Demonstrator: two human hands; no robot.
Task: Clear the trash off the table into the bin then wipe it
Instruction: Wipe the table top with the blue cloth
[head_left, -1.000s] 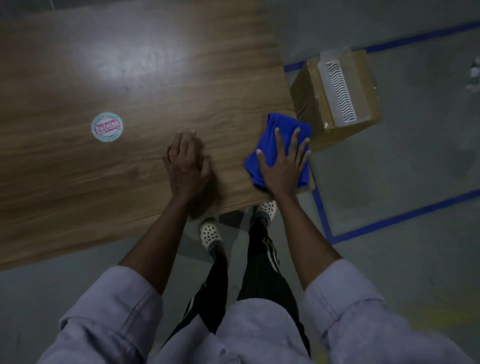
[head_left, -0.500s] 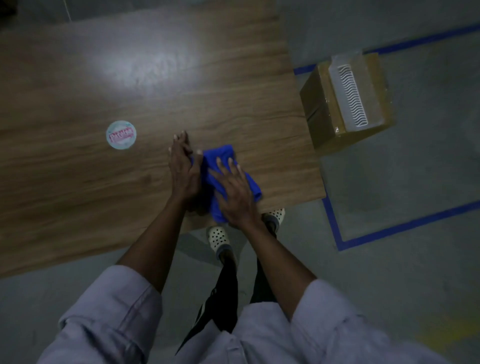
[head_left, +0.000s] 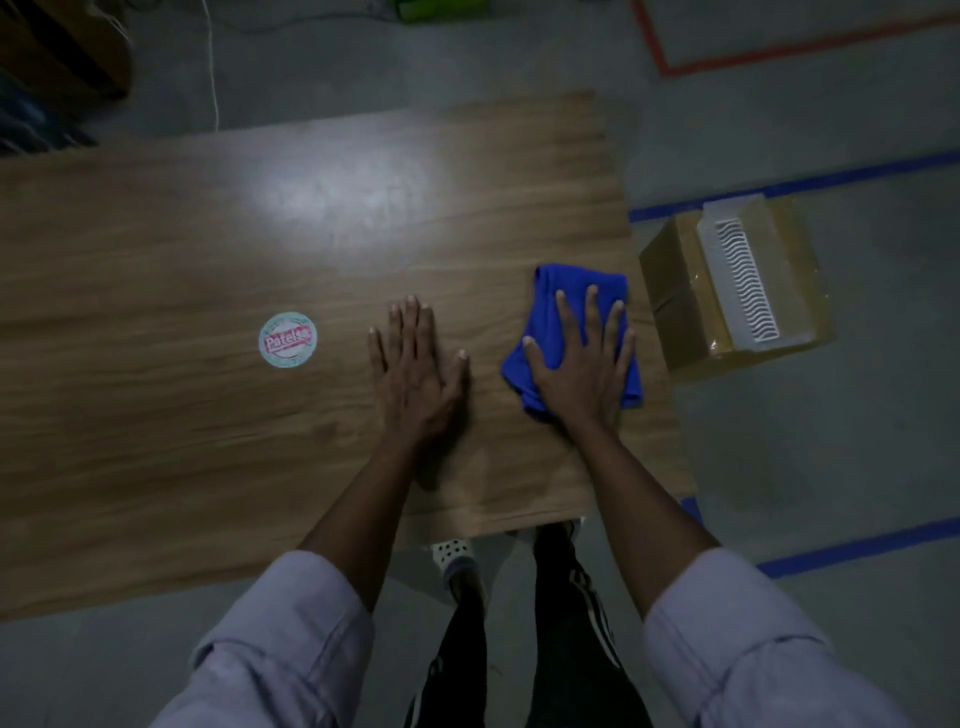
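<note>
Flat with fingers spread, the right hand presses the blue cloth onto the wooden table near its 3 o'clock edge. Half a second ago the cloth was beside the left hand, which lies flat, fingers apart, holding nothing. Wiping looks under way, with the stretch toward the round label at 9 o'clock likely still to do

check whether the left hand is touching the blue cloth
Apart. The head view shows a strip of bare table between the left hand and the blue cloth; only the right hand presses flat on it.
</note>
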